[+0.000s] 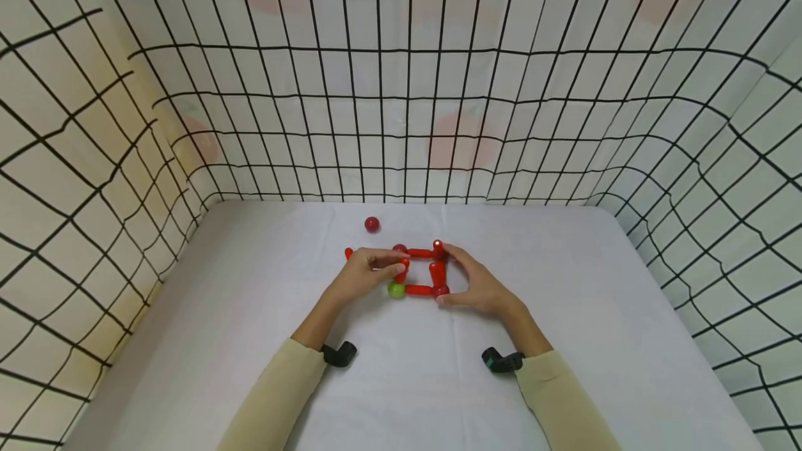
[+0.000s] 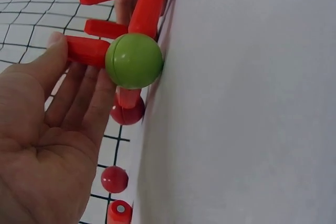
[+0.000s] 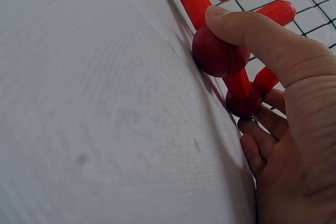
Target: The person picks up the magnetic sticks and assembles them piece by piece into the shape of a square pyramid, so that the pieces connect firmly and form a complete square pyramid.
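Observation:
A square frame of red rods point(image 1: 419, 290) and balls lies on the white table. Its near left corner is a green ball point(image 2: 134, 61); the other corners are red balls, such as the near right one point(image 3: 220, 53). My left hand point(image 1: 362, 275) pinches the upright red rod point(image 2: 86, 51) on the green ball between thumb and fingers. With its thumb on the near right ball and its fingers at the far right ball point(image 3: 243, 102), my right hand point(image 1: 481, 285) holds the frame's right side. Upright rods also stand on both right corners.
Behind the frame sits a loose red ball point(image 1: 372, 224). Another red rod point(image 1: 348, 253) lies left of it, partly hidden behind my left hand. A white backdrop with a black grid point(image 1: 407, 75) encloses the table's back and sides.

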`<state>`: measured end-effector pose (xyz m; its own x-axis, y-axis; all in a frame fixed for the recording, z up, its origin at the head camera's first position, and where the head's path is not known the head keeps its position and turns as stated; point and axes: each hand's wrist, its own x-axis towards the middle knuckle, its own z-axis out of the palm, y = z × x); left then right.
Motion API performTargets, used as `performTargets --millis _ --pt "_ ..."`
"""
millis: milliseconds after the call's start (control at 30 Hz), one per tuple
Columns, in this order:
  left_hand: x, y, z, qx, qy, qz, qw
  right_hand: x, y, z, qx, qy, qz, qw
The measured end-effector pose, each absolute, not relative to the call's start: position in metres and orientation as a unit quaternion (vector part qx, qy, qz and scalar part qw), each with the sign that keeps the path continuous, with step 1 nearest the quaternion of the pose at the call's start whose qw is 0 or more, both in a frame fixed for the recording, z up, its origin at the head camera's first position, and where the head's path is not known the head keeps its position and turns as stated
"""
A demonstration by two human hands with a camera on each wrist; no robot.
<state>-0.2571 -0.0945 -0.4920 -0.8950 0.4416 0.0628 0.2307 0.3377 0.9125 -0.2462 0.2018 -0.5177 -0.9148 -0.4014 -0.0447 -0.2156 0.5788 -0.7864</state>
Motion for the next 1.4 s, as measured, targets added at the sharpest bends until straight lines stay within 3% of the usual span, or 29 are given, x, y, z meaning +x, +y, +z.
performTargets --millis 467,767,1167,1400 --pt "-0.254 -0.096 -0.491 0.219 0.825 0.510 0.106 -0.250 0.202 -0.522 -0.200 0.861 -0.464 0.055" --pt "-0.257 -0.104 -0.492 0.211 0.839 0.501 0.037 -0.249 0.204 -0.521 -0.186 0.864 -0.463 0.069" --pt "-0.253 -0.109 -0.497 0.230 0.860 0.450 0.073 -0.251 0.204 -0.524 -0.165 0.862 -0.476 0.050" --pt "-0.251 -0.108 -0.498 0.222 0.864 0.444 0.079 -0.247 0.201 -0.521 -0.192 0.869 -0.449 0.085"
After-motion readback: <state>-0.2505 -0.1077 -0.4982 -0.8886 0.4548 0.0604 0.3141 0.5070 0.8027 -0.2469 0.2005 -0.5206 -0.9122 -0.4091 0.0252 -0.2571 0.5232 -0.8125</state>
